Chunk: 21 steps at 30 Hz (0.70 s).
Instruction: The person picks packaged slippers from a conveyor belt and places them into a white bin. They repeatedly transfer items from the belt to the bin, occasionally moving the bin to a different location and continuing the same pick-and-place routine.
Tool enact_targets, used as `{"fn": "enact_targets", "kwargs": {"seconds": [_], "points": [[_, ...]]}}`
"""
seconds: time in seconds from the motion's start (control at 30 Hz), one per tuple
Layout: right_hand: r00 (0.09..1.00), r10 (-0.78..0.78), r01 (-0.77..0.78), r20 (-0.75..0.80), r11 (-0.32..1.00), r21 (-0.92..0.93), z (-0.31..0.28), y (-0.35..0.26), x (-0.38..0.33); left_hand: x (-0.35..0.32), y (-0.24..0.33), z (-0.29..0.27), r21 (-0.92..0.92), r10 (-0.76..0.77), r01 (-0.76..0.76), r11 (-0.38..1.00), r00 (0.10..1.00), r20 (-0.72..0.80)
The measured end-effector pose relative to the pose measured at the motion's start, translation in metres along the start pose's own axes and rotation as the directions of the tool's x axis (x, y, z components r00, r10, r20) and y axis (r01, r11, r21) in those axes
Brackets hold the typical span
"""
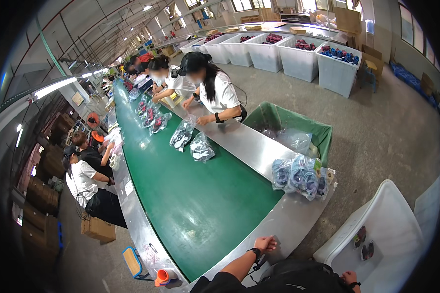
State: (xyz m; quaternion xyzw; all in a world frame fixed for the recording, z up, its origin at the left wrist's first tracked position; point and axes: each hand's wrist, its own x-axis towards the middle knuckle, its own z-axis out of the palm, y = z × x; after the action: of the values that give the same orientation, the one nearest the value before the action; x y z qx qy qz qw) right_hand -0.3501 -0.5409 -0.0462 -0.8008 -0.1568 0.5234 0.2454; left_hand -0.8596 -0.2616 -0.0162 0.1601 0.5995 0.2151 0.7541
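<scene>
My left hand (265, 244) is over the metal rim (292, 215) at the near end of the green conveyor belt (200, 210). Its fingers are loosely apart and it holds nothing; a dark band circles the wrist. Low at the right, my right hand (349, 277) hangs beside a white plastic bin (376, 234), its fingers curled with nothing visible in them. Inside that bin lie a few small dark shoes (367, 250). Clear bags of blue shoes (300, 177) are piled on the metal rim, beyond my left hand.
A co-worker (222, 93) across the belt handles a bagged item (183, 133); another bag (201, 148) lies beside it. A green-lined container (322, 132) stands right of the belt. White bins of shoes (338, 73) line the back. An orange cup (164, 276) sits near left, by a stool (132, 261).
</scene>
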Motion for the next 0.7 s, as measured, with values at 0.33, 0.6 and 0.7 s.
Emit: {"fn": "enact_targets", "kwargs": {"seconds": [0.33,0.6,0.7], "points": [[0.999,-0.009,0.006,0.044,0.998,0.066,0.019,-0.048,-0.039,0.003,-0.002,-0.001,-0.023,0.015,-0.014,1.000,1.000,0.025],[1.000,0.005,-0.005,-0.010,1.000,0.002,0.021,-0.041,-0.048,0.004,-0.004,-0.002,-0.026,0.027,-0.027,0.999,0.999,0.024],[0.999,-0.042,0.040,-0.023,0.998,-0.044,0.022,-0.037,-0.051,0.005,-0.004,-0.002,-0.012,0.031,-0.031,0.999,0.999,0.009]]}}
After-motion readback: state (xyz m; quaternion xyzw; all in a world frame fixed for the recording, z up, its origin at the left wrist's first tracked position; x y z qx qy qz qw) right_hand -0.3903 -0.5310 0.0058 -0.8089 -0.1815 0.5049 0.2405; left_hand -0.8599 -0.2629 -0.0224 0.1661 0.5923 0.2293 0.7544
